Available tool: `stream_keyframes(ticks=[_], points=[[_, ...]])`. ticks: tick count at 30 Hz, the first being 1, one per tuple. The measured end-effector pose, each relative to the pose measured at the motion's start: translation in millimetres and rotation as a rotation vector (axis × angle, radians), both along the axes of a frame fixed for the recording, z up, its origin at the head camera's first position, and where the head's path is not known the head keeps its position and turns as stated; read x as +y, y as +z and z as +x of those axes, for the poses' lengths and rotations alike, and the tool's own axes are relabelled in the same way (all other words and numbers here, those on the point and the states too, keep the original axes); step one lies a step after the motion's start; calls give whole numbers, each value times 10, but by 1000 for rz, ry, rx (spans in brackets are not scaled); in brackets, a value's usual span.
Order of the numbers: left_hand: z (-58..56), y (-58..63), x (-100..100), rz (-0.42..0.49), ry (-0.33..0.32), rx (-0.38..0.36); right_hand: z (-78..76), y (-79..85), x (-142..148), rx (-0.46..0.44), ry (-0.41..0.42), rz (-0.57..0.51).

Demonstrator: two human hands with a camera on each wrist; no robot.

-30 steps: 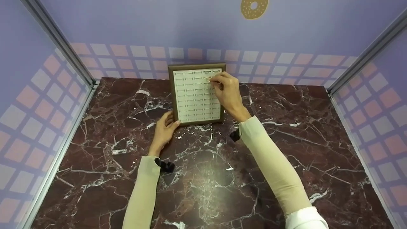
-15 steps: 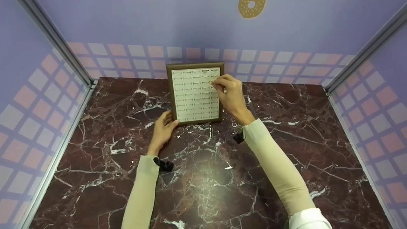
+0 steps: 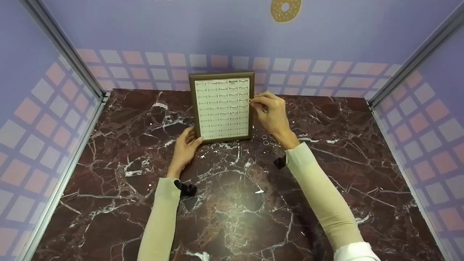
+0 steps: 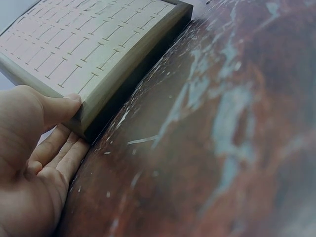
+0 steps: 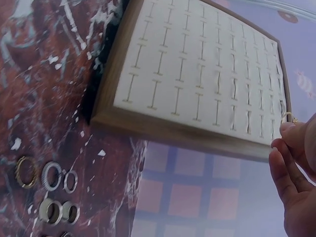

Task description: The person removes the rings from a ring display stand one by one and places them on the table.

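A wood-framed ring display board [image 3: 222,108] with a white slotted pad leans upright against the back wall. My left hand [image 3: 185,148] holds its lower left corner; in the left wrist view the thumb [image 4: 61,106] lies on the front of the frame and the fingers reach behind it. Between thumb and fingertips, my right hand [image 3: 271,115] pinches a small gold ring [image 5: 288,116] near the board's right edge. Whether the ring touches the pad I cannot tell. One slot in the top row looks dark and wider than the others.
Several loose rings lie on the dark marbled tabletop [image 3: 232,217] right of the board, among them a gold ring [image 5: 25,172] and a silver ring [image 5: 52,176]. Purple panels with pink and white squares [image 3: 282,64] enclose the table at the back and both sides.
My right hand has moved down and to the right, from the upper part of the pad to the board's right edge, carrying the gold ring. The left hand stays at the corner.
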State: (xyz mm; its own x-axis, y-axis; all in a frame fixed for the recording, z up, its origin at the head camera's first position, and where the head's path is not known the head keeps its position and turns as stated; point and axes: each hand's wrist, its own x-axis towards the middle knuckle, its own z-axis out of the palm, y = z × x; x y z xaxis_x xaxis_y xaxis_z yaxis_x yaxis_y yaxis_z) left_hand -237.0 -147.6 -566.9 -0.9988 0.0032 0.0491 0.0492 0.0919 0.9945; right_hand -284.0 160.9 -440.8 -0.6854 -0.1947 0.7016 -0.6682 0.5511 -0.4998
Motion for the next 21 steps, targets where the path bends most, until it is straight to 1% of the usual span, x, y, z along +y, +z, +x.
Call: stream_keyframes(ticks=[8, 15, 21], points=[[6, 6, 6, -6, 9, -8, 79, -74, 138, 26, 6, 11], [1, -1, 6, 4, 7, -7, 154, -166, 287, 26, -6, 20], [2, -2, -1, -17, 2, -9, 211, -241, 385, 38, 0, 35]])
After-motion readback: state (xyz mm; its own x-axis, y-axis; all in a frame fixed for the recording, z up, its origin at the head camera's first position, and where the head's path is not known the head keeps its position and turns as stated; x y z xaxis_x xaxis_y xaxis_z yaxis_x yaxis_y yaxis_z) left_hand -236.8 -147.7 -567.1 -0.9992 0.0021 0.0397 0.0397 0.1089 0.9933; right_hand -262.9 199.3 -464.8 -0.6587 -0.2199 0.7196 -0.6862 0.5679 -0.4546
